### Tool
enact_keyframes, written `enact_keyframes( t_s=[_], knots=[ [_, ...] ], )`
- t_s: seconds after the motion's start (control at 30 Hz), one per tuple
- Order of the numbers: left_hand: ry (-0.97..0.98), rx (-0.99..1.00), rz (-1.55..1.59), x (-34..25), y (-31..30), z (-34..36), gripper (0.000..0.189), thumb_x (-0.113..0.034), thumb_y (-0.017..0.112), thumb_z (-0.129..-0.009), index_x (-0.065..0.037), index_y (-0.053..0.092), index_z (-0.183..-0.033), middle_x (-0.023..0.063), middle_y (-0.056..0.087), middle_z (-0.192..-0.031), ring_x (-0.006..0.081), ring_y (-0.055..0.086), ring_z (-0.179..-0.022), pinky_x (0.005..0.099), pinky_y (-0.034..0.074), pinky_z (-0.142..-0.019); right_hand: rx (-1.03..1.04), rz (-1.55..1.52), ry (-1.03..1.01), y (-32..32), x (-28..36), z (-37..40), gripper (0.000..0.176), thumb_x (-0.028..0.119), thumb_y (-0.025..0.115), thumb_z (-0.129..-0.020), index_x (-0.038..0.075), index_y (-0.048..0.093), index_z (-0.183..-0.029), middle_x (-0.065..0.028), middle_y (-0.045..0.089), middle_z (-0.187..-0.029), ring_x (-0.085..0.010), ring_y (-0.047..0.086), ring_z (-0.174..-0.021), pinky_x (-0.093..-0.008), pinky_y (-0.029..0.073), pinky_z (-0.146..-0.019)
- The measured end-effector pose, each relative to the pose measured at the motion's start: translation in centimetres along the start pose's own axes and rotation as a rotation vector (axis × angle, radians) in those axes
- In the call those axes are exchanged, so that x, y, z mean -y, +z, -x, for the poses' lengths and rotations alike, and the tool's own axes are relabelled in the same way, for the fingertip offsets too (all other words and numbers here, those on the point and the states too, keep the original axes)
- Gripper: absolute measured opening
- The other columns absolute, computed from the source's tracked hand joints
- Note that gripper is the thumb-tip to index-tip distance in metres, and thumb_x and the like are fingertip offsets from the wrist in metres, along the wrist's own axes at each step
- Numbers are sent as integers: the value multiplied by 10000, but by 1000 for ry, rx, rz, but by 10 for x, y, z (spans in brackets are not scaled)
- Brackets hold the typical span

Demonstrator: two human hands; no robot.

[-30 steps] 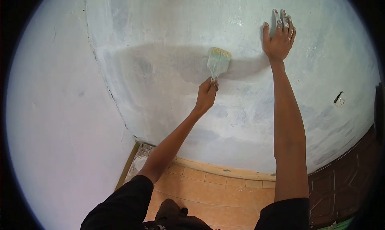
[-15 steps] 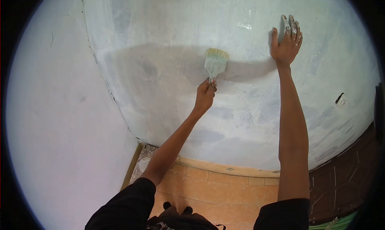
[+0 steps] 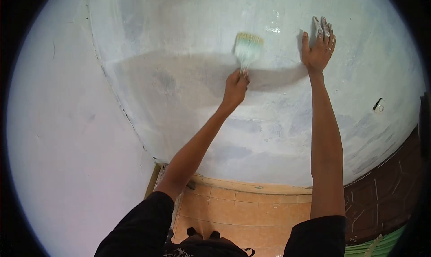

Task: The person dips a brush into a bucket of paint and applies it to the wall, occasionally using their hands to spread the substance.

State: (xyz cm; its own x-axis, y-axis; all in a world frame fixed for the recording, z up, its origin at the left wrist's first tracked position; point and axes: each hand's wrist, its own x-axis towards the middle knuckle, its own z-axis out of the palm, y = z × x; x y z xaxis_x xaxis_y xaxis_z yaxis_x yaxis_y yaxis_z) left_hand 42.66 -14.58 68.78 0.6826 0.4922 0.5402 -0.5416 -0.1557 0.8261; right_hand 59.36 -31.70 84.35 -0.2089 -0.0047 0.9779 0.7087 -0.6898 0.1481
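A wide, flat brush (image 3: 248, 46) with pale yellow bristles points upward against the patchy whitish wall (image 3: 188, 28). My left hand (image 3: 236, 85) is closed round its handle, and the brush head looks slightly blurred. Up and to the right, my right hand (image 3: 318, 50) rests on the same wall with its fingers stretched upward and nothing in its grasp. White smears coat several of its fingers. Shadows of my arms fall across the wall.
A cracked corner line separates off the left wall (image 3: 81, 136). A small switch or socket (image 3: 379, 106) sits on the right. Below are orange floor tiles (image 3: 251, 214), a dark patterned panel (image 3: 381, 198) and green material (image 3: 381, 248).
My left hand has moved up and slightly right with the brush. My right hand stays on the wall, and the whole view has shifted slightly.
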Motion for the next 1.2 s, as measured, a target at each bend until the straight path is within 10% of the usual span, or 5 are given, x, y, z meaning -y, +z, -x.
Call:
enact_keyframes(
  t_s=[0.2,0.57,0.73,0.9,1.2],
  knots=[
    [394,-62,-128,-47,21,-24,264,-197,466,-986,8,519,-827,55,519,-645,117,462,-569,302,390,-526,2,-4,6,-2,2,-1,509,431,528,-899,218,522,-1361,-41,477,-1430,-282,384,-1355,-483,238,-1138],
    [46,4,40,44,24,24,275,-213,463,-984,-21,515,-796,-2,455,-618,66,401,-559,262,342,-498,11,3,3,-1,2,0,524,421,540,-893,215,505,-1374,-46,463,-1441,-284,379,-1357,-482,235,-1140],
    [322,13,-139,-18,18,-5,291,-213,452,-999,-12,518,-799,8,475,-619,76,406,-546,258,346,-496,6,30,-20,1,-1,-2,522,414,542,-896,210,503,-1374,-51,465,-1437,-286,380,-1355,-483,238,-1139],
    [96,-11,84,-79,11,-50,351,-258,455,-1006,-22,503,-750,9,479,-609,77,416,-532,260,346,-491,0,5,-21,-2,3,-1,512,380,566,-892,195,513,-1366,-65,477,-1424,-296,387,-1348,-482,252,-1132],
    [151,-58,-19,-4,-32,20,218,-185,471,-986,-75,531,-808,-48,440,-632,36,403,-549,217,323,-474,-29,-15,-39,-1,2,-1,500,377,571,-892,179,530,-1349,-64,486,-1418,-301,400,-1338,-476,259,-1127]
  ],
)
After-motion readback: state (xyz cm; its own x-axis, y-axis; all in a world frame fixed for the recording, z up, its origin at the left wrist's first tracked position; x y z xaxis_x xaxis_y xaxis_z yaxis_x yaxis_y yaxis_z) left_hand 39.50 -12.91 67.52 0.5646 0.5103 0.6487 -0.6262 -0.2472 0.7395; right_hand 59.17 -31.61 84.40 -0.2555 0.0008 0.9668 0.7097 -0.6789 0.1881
